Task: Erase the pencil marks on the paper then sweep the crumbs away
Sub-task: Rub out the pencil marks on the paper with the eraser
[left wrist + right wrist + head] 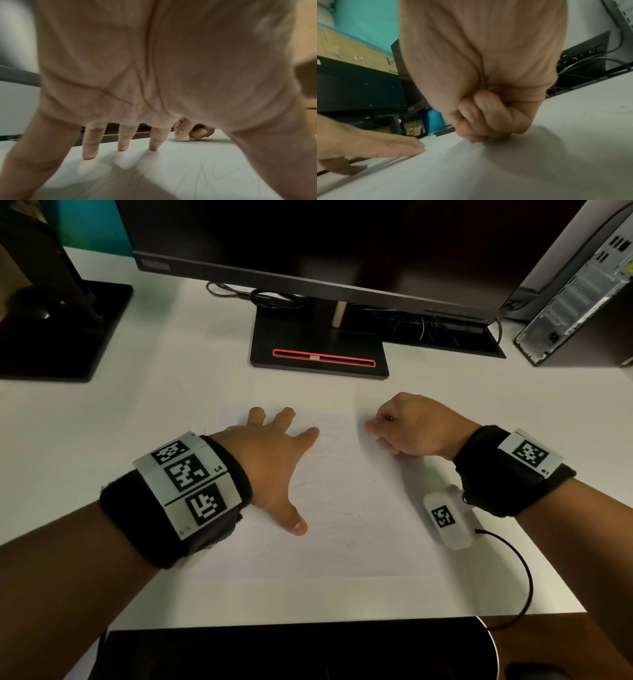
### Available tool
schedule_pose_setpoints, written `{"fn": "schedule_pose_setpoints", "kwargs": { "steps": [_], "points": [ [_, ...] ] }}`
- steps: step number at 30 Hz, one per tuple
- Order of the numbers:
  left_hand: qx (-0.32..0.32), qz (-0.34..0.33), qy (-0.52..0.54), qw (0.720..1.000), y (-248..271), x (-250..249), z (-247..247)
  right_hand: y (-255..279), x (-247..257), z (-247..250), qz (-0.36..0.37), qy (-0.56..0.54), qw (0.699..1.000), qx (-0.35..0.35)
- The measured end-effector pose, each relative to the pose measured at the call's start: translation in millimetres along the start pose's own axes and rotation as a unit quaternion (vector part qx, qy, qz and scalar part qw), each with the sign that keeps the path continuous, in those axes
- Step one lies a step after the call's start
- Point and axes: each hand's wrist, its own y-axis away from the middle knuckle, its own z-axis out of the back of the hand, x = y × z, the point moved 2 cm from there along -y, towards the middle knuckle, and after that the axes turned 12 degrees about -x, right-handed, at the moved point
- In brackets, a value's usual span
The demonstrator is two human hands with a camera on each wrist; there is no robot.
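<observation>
A white sheet of paper (346,508) with faint pencil scribbles lies on the white desk (171,405). My left hand (274,460) presses flat on the sheet's left part, fingers spread and straight; the left wrist view shows the fingertips (89,155) down on the paper (188,169). My right hand (407,426) is curled at the sheet's far right corner. In the left wrist view it pinches a small white eraser (183,139) against the surface. The right wrist view shows only the curled right hand (479,121); the eraser is hidden there.
A monitor on a black stand (318,350) sits just behind the paper. A second black stand (58,330) is at the far left, a computer tower (579,292) at the far right. A black cable (513,570) trails near the desk's front edge.
</observation>
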Motion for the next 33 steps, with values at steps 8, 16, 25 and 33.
{"fn": "schedule_pose_setpoints", "kwargs": {
  "steps": [8,16,25,33],
  "points": [
    [0.000,0.000,0.004,1.000,-1,0,0,-7,11,-4,0.008,-0.007,1.000,-0.005],
    [-0.002,0.000,0.006,1.000,0,0,0,-13,15,-3,-0.001,-0.002,1.000,0.002],
    [0.000,0.002,0.006,1.000,0,0,0,-14,18,-4,0.012,0.012,1.000,-0.004],
    [-0.001,0.003,0.006,1.000,1,-1,0,-13,23,-7,0.015,-0.007,1.000,-0.001]
  ]
}}
